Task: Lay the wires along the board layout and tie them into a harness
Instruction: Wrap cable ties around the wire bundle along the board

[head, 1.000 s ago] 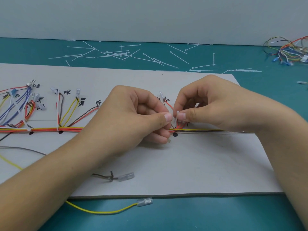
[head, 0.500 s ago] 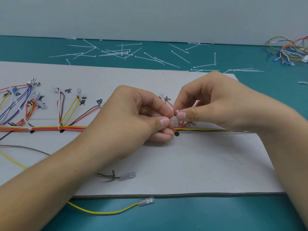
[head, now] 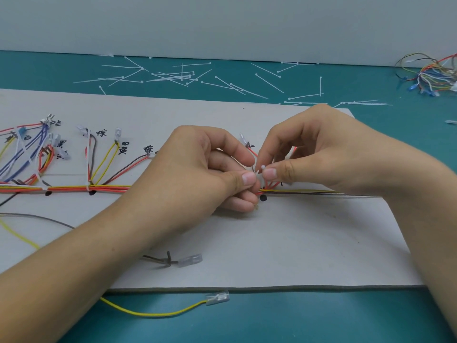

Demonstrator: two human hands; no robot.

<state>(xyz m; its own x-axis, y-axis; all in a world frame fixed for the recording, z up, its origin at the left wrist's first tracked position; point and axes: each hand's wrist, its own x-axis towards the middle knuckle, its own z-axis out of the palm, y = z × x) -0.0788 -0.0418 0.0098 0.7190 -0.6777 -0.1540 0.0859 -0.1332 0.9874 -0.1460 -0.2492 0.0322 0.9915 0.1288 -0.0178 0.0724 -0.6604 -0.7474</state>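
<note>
Where the grey board (head: 309, 243) reaches its near edge, a yellow wire (head: 153, 313) with a clear terminal trails off onto the teal table (head: 321, 323). Just beyond it, a dark wire (head: 154, 258) with its own clear terminal lies loose on the board. Farther in, a person's two hands meet at mid-board over the wire bundle (head: 108, 188), a trunk of red, orange and yellow wires running left to right along the layout. The left hand (head: 197, 174) has its fingers curled and pinches the white cable tie (head: 262, 168) at the bundle, beside a black dot (head: 263, 198) marked on the board. The right hand (head: 321, 154) pinches the same tie from the other side, its thumb tip close to the left thumb, with red wires rising beneath its fingers. To the left, white ties already bind the trunk, and branch wires (head: 106, 161) in blue, brown, yellow and red fan away toward handwritten labels. Behind the board, loose cable ties (head: 173, 75) lie scattered across the table. A tangle of spare wires (head: 430, 75) sits at far right, near the pale wall (head: 222, 23).
</note>
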